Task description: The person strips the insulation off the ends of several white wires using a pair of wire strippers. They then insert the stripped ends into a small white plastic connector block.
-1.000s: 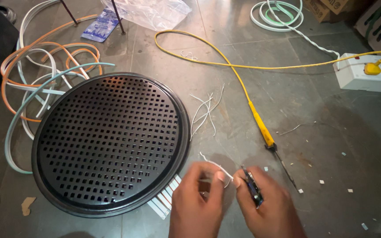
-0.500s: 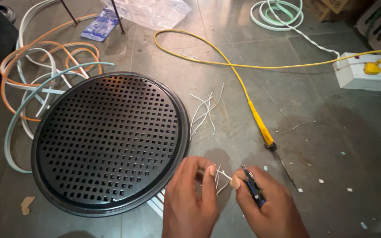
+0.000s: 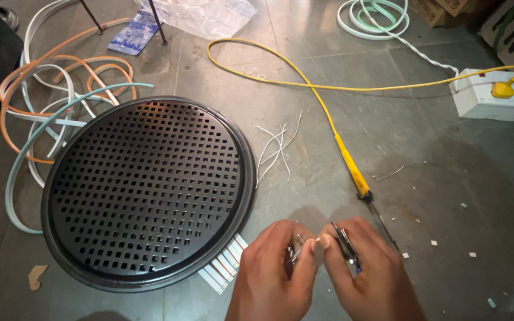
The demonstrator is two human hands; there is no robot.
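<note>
My left hand (image 3: 272, 270) and right hand (image 3: 367, 273) meet low over the grey floor (image 3: 435, 172), fingertips pinching a thin white wire (image 3: 306, 246) between them, the right also gripping small pliers (image 3: 346, 246), beside the black perforated round tray (image 3: 147, 190).

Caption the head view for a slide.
Both hands pinch thin white wire beside a black perforated round tray and yellow soldering iron.

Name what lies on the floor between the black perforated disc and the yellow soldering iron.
Head view: a loose bunch of thin white wires lies between perforated disc and soldering iron.
</note>
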